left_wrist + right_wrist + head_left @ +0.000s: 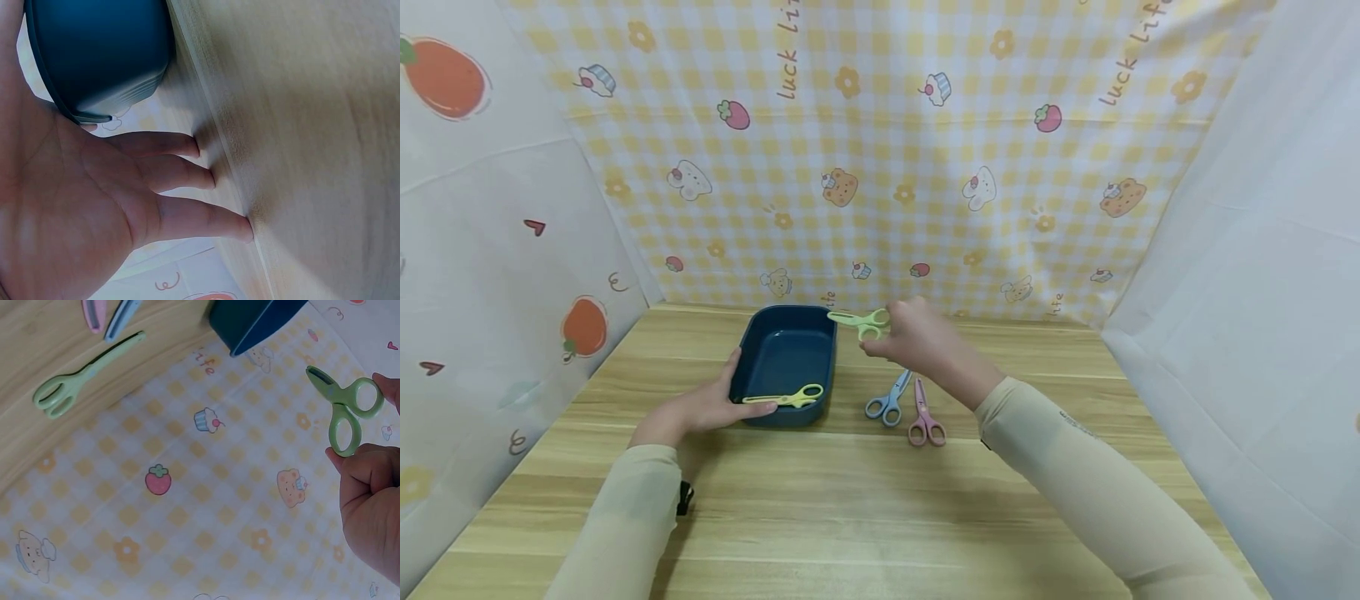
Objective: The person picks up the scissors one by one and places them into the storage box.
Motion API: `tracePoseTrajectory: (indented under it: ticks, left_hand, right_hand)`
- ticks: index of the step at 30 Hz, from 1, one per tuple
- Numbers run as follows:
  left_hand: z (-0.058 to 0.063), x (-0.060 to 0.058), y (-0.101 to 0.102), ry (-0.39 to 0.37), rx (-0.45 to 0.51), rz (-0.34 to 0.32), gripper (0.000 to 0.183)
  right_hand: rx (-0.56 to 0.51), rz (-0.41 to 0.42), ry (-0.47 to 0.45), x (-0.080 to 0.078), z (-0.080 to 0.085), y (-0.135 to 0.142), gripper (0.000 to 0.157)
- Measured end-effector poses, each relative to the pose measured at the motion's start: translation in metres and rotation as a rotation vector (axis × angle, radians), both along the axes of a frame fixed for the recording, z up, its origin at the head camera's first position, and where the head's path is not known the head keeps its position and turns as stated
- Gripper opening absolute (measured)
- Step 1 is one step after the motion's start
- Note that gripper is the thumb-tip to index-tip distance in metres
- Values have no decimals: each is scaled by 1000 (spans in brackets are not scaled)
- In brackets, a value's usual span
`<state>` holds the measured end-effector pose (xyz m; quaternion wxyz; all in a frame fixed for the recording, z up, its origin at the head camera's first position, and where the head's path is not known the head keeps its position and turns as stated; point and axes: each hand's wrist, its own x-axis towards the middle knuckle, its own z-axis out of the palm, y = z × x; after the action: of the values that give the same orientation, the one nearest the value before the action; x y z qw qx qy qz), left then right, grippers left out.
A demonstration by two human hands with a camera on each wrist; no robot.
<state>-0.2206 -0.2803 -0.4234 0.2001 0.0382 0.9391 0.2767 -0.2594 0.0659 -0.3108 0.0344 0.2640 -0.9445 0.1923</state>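
Observation:
My right hand (925, 333) is raised just right of the dark blue box (833, 358), pinching light green scissors (337, 397) by their handle loops. The blades point left toward the box's far right corner. Yellow scissors (782, 397) lie in the box along its near wall. At the near left corner of the box, my left hand (700, 408) rests with the thumb along the near rim. Its other fingers are straight, and several fingertips (244, 228) touch the tabletop in the left wrist view.
Blue scissors (887, 402) and pink scissors (922, 417) lie on the wooden table (850, 500) right of the box. Another pair of green scissors (81, 378) lies near them, hidden by my right arm in the head view. A checked cloth (880, 167) hangs behind.

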Motion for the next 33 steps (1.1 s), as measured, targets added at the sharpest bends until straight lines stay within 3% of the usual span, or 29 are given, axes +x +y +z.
tracePoseTrajectory:
  ticks: [9,18,22,28,33]
  left_hand:
    - [-1,-1,0,-1,-10,-3,140]
    - [-3,-3,-1,3,-4,-6,140]
    - [-4,-4,-3,1,-7,-6,139]
    - [-5,-4,-4,-5,-3,-9,138]
    - [-5,-4,-3,-1,6,-7,139]
  right_hand:
    - [-2,27,-8,-7,3,-20,41]
    - [40,32,-82,-11,6,-46,48]
    - [73,59,-78,-12,2,-59,55]
    - [101,103,-92,-14,-8,-79,46]
    - [160,109,-107,-16,-15,-95,54]
